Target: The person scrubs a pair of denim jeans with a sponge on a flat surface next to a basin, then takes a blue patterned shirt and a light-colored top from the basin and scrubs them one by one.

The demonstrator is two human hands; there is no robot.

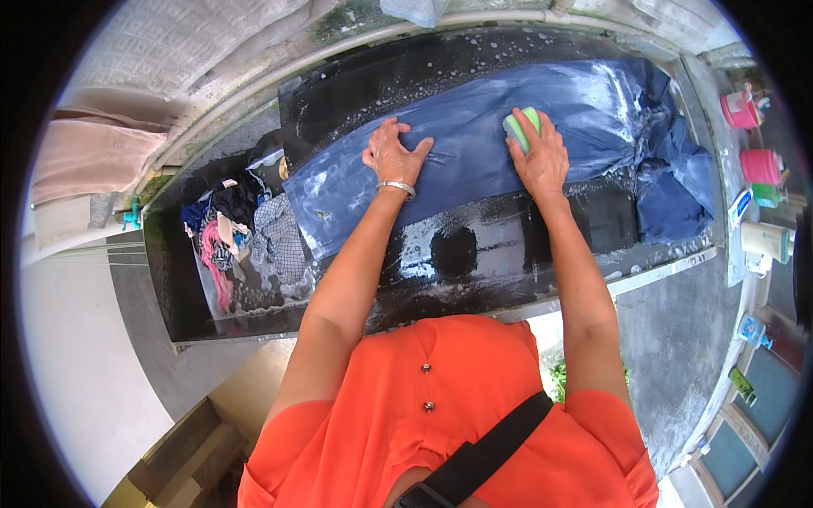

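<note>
A wet blue garment (470, 136), streaked with white suds, lies stretched across a dark, soapy stone slab (356, 95). Its right end is bunched and hangs in folds near the slab's right edge. My right hand (545, 159) grips a green scrubbing brush or sponge (524, 129) against the middle of the cloth; the fingers cover part of it, so its exact kind is unclear. With fingers spread, my left hand (397, 152) rests on the cloth further left and holds nothing. A metal bracelet circles the left wrist.
Left of the slab, a sunken basin (203, 298) holds a heap of mixed wet clothes (235, 222). A teal tap (131, 214) is at its left end. Pink cups (760, 166) and several bottles (765, 241) stand on the right ledge. A pipe (254, 82) runs along the back wall.
</note>
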